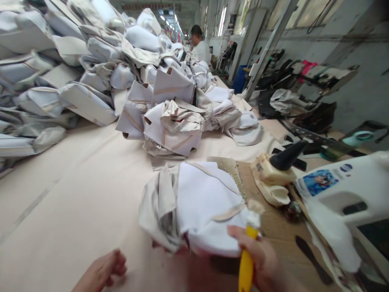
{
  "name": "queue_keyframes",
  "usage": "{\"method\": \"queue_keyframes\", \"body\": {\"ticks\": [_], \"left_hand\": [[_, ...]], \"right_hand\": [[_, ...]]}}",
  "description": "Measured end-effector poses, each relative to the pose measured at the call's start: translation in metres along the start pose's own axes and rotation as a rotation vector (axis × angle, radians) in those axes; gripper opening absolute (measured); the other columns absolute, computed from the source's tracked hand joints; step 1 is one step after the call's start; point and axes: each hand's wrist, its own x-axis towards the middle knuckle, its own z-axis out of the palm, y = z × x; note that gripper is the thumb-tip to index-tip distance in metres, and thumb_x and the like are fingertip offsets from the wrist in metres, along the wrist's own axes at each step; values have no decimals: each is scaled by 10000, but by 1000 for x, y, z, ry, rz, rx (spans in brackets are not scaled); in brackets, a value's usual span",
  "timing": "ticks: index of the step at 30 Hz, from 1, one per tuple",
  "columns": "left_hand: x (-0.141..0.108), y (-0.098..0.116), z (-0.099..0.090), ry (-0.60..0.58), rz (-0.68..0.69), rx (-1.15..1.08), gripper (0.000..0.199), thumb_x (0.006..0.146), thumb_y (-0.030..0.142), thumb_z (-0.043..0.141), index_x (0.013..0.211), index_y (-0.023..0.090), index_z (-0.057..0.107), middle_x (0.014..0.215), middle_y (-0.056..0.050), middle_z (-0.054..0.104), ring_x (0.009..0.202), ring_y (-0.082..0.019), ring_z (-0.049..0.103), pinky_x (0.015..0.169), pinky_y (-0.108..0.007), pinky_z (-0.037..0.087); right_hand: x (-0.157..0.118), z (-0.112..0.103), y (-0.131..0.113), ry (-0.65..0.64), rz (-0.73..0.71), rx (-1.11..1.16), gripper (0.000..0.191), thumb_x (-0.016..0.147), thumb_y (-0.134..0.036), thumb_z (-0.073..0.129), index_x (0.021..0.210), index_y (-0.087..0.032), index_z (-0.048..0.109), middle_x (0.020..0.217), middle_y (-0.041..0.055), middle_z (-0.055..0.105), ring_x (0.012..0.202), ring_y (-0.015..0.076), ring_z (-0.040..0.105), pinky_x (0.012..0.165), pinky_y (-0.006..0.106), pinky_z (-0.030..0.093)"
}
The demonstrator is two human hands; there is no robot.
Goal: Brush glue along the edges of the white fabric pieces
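Observation:
My right hand (pixel 258 251) is closed around a brush with a yellow handle (pixel 246 263), its pale bristles blurred near the right edge of a white and beige fabric piece (pixel 209 202). The thumb or a finger of that hand lies over the piece's lower right corner. Loose grey-beige cloth (pixel 161 207) bunches along the piece's left side. At the lower left, my left hand (pixel 106 267) hovers over or rests on the pale table, apart from the piece, with its fingers curled in; nothing shows in them.
Large heaps of similar pieces (pixel 173 125) cover the table's back and left. On the right are a brown board (pixel 273 227), a glue-crusted container (pixel 270 178), a dark blade-like tool (pixel 313 259) and a white jug (pixel 343 202). Farther back is a person (pixel 200 48).

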Motion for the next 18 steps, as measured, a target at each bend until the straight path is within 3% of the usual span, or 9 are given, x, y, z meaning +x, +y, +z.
{"method": "queue_keyframes", "body": {"ticks": [2,4,7,9,11,13,16,18], "left_hand": [[13,21,12,-62,33,-173,801,653,873,307,913,188,628,986,-93,688,894,-267,640,721,-352,523],[22,44,30,-77,109,-275,793,742,807,304,1122,161,563,1205,-122,604,1056,-254,592,851,-346,499],[32,74,59,16,233,-224,734,811,706,361,1248,124,458,1340,-149,493,1207,-237,490,991,-324,417],[39,88,69,99,272,-139,659,845,634,371,1265,128,420,1326,-145,502,1197,-232,496,988,-328,417],[45,99,67,248,290,21,564,869,578,340,1185,127,463,1201,-150,578,1099,-253,555,933,-366,449],[50,113,53,492,374,295,468,870,533,335,1002,132,536,1043,-154,622,1010,-286,575,904,-414,446],[56,147,31,841,618,662,377,866,469,366,712,171,536,914,-143,622,970,-300,558,931,-439,405],[61,180,35,908,761,739,378,883,425,354,683,169,548,873,-136,623,954,-286,556,940,-426,401]], "right_hand": [[-36,27,1,-84,-70,34,579,785,-86,529,1336,-244,447,1166,104,628,994,245,636,773,301,565],[-50,35,-1,-165,-88,31,629,754,-68,512,1361,-189,401,1208,136,599,1072,256,596,849,318,538],[-49,18,-4,-274,-20,-6,667,728,-151,605,1351,-132,367,1282,168,536,1188,286,503,929,353,496],[-47,4,0,-241,64,-63,682,744,-275,666,1341,-148,363,1294,171,522,1143,293,537,906,364,512],[-49,-3,11,-117,214,-170,626,807,-371,628,1337,-168,365,1237,169,561,1000,275,612,832,375,542],[-56,2,24,-4,340,-263,536,874,-394,540,1328,-160,378,1120,162,615,871,253,641,769,382,553],[-68,22,34,-24,278,-334,356,937,-295,401,1241,-125,477,983,153,658,841,261,640,745,397,549],[-71,29,36,-58,194,-362,316,946,-213,321,1136,-118,556,937,154,670,805,260,645,699,384,553]]}}
